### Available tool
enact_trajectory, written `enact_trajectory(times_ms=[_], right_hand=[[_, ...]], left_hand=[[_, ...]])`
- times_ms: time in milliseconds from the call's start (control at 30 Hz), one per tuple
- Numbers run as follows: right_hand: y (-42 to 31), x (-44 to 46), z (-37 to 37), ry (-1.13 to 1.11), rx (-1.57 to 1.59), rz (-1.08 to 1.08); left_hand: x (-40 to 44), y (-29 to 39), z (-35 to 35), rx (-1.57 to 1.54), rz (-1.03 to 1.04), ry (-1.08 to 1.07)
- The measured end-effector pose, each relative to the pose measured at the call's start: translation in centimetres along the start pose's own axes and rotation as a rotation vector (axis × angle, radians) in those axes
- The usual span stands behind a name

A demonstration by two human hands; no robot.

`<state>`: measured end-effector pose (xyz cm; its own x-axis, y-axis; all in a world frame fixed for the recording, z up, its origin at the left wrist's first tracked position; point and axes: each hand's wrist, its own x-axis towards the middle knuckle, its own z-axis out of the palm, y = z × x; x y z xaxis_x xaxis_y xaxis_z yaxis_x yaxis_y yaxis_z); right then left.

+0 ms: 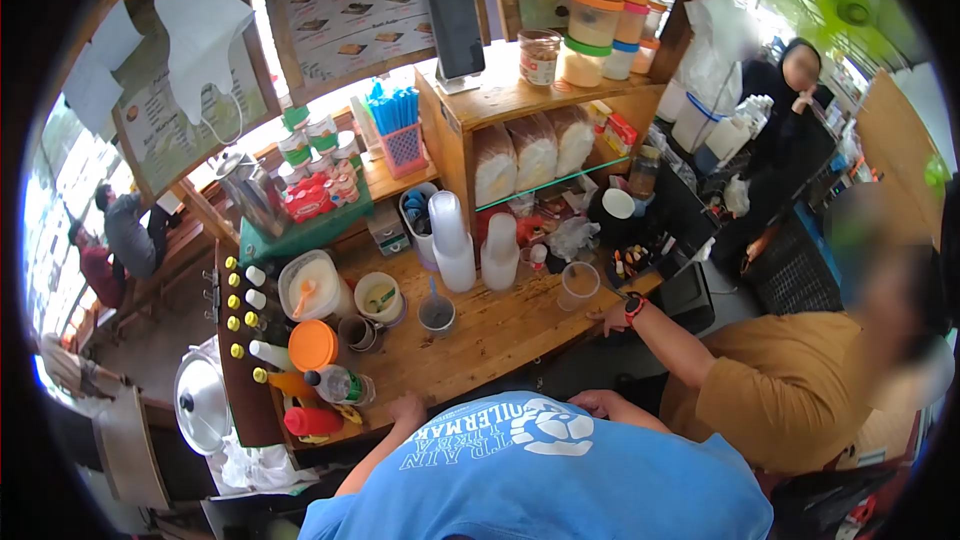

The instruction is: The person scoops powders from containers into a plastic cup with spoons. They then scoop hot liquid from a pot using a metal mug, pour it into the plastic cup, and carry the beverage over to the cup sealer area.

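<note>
My left hand point(408, 408) rests at the front edge of the wooden counter point(480, 350), its fingers lying loosely with nothing visible in them. Close to it stand a clear bottle point(345, 386) and a red squeeze bottle point(313, 422). Partly behind the blue shirt, my right hand point(598, 402) is just below the counter's edge; its fingers are hidden. On the counter, a cup with a dark drink and a straw point(436, 314) stands near the middle, apart from both hands. A clear plastic cup point(579, 286) is farther right, beside a co-worker's hand point(610, 316) wearing a red watch.
Stacked plastic cups point(452, 245) stand at the back. White tubs point(380, 298), an orange-lidded container point(313, 344) and several yellow-capped bottles point(234, 306) line the left. Bagged bread point(530, 153) fills a shelf. The co-worker in brown point(800, 380) is close on my right.
</note>
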<state>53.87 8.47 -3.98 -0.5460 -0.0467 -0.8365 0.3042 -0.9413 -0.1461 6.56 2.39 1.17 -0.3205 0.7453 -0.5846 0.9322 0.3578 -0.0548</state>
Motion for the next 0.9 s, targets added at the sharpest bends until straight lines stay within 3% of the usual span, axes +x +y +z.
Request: enact_trajectory(times_ms=[200, 333, 533, 600, 900], right_hand=[[-2.4, -0.6, -2.0, 0.004, -0.015, 0.012], [-3.0, -0.9, -3.2, 0.004, -0.007, 0.018], [-1.7, -0.4, -4.4, 0.014, 0.066, 0.013], [-1.5, -1.0, -3.3, 0.125, 0.059, -0.017], [1.3, -0.5, -3.7, 0.086, 0.148, 0.018]], left_hand=[[3.1, -0.5, 4.0, 0.007, -0.079, 0.050], [1.8, 0.5, 2.2, -0.012, -0.128, 0.002], [2.3, 0.5, 3.5, 0.060, -0.132, 0.006], [2.1, 0.7, 3.4, 0.026, -0.190, 0.080], [2.3, 1.8, 3.2, 0.076, -0.263, 0.080]])
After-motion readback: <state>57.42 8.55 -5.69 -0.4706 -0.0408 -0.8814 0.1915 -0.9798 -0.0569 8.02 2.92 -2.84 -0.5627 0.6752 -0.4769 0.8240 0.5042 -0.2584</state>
